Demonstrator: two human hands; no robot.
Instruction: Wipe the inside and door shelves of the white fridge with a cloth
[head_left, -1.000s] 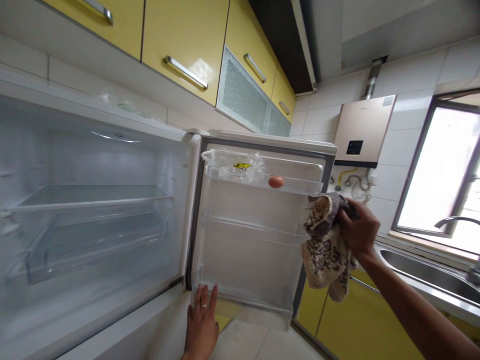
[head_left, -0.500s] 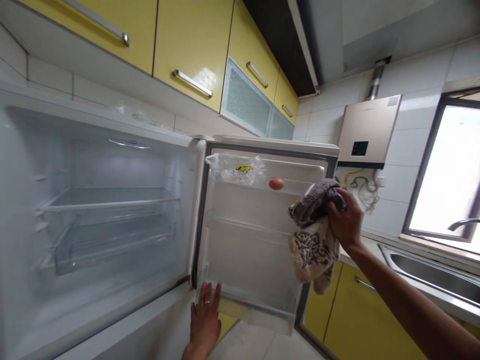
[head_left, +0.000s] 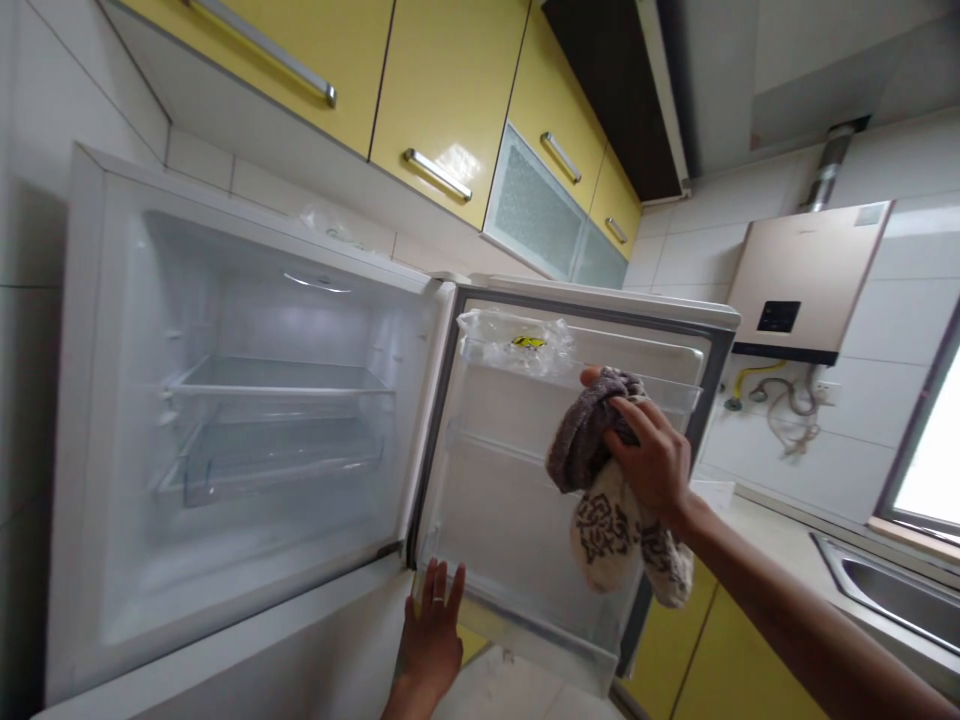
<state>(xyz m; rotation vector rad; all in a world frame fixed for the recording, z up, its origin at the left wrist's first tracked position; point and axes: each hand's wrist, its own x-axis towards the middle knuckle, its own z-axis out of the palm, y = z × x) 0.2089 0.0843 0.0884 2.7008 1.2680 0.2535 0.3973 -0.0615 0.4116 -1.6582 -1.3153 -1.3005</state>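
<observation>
Clock laid over the view, 12 at top. Right hand [head_left: 651,455] at 4 o'clock, fingers closed on a bunched patterned towel [head_left: 596,535]; its pale, brown-figured folds hang below the grip. Towel in front of the refrigerator door [head_left: 499,520]; cannot tell whether cloth meets plastic. Left hand [head_left: 431,640] at 6 o'clock, fingers extended and slightly parted, nothing held, tips at the hinge-side end of the bottom door bin [head_left: 551,640]; contact uncertain.

Progress, as judged: door already wide open, towel already in hand, so preparation looks done. Clear plastic bag [head_left: 495,343] just above centre and brown egg [head_left: 589,375] at 3 o'clock, mostly behind the towel, remain at the top door bin [head_left: 675,393]. Those two look yet to be dealt with, if the bin needs clearing. Refrigerator compartment [head_left: 300,310] at 9 o'clock, glass shelf [head_left: 285,376] in place. Which surfaces are finished: cannot tell.
</observation>
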